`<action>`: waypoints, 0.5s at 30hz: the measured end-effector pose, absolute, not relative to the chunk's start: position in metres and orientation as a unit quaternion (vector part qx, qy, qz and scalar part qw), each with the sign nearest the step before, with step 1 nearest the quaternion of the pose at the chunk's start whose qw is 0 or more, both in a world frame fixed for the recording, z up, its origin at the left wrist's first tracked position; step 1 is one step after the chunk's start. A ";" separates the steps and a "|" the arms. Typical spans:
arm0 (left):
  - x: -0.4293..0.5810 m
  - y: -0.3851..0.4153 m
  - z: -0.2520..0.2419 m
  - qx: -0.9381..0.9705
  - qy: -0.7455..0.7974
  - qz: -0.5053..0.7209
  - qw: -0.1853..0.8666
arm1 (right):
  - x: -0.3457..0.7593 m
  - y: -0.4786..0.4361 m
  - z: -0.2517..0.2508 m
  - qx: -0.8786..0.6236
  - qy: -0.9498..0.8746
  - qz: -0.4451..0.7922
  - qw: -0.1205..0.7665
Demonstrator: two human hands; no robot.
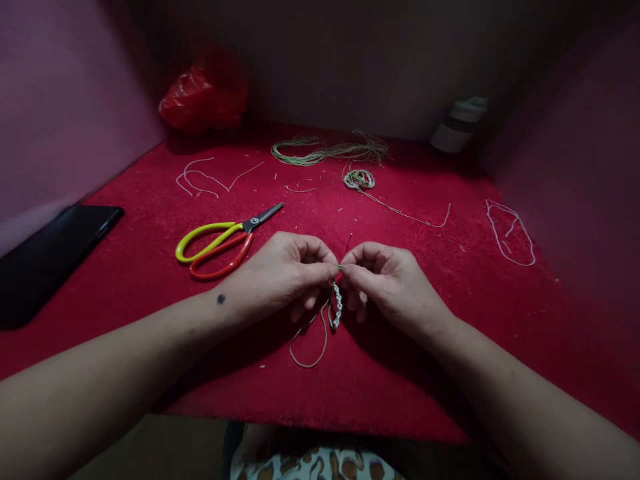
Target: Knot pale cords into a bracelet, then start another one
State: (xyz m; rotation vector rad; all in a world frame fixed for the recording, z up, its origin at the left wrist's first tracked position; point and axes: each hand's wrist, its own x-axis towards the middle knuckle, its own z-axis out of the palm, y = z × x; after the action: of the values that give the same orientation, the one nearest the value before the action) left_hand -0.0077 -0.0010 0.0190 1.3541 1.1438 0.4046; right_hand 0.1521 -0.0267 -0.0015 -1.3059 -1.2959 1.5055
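Note:
Close to the front middle of the red-covered table, my left hand (300, 273) and my right hand (385, 273) meet almost fingertip to fingertip. Both pinch a braided cord bracelet (338, 310) at a small green part of the cord between them. Its pale, knotted band hangs down below the fingers. A thin brown cord end loops from it onto the cloth by my left hand. A pin (349, 237) with a small head stands just beyond the fingertips. The exact part inside each pinch is hidden.
Scissors (254, 221) with yellow and red handles lie beyond my left wrist. Cord bundles (320, 155), a coiled braided cord (359, 179) and loose threads lie farther back. A red plastic bag (205, 100), black phone-like object (55, 260) and lidded bottle (457, 127) stand around the edges.

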 end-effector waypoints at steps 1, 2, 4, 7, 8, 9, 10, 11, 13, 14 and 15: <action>-0.008 -0.001 0.019 0.587 0.495 0.172 0.617 | 0.152 -0.026 -0.001 -0.512 -0.503 0.588 0.372; -0.008 -0.001 0.019 0.587 0.494 0.169 0.619 | 0.153 -0.026 -0.001 -0.515 -0.500 0.589 0.372; -0.008 0.000 0.019 0.587 0.492 0.163 0.621 | 0.153 -0.026 0.000 -0.521 -0.495 0.589 0.370; -0.008 0.000 0.020 0.590 0.491 0.162 0.620 | 0.153 -0.026 0.001 -0.522 -0.495 0.591 0.364; -0.007 0.000 0.020 0.590 0.491 0.162 0.620 | 0.153 -0.026 0.001 -0.522 -0.495 0.591 0.364; -0.007 0.000 0.021 0.591 0.491 0.161 0.619 | 0.153 -0.026 0.001 -0.521 -0.495 0.592 0.365; -0.007 0.000 0.021 0.592 0.493 0.159 0.618 | 0.153 -0.026 0.001 -0.521 -0.494 0.592 0.367; -0.007 0.000 0.022 0.593 0.494 0.157 0.616 | 0.153 -0.026 0.001 -0.520 -0.493 0.593 0.368; -0.006 -0.001 0.022 0.596 0.498 0.154 0.611 | 0.153 -0.026 0.000 -0.517 -0.492 0.595 0.369; -0.006 -0.001 0.022 0.597 0.499 0.154 0.609 | 0.153 -0.025 0.000 -0.517 -0.491 0.597 0.368; -0.006 -0.001 0.022 0.598 0.499 0.154 0.608 | 0.153 -0.025 0.000 -0.516 -0.492 0.598 0.366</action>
State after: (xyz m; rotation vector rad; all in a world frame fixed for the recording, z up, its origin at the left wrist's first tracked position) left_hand -0.0059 -0.0007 0.0219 1.3814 1.1533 0.3560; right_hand 0.1527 -0.0254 0.0004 -1.3258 -1.2654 1.5363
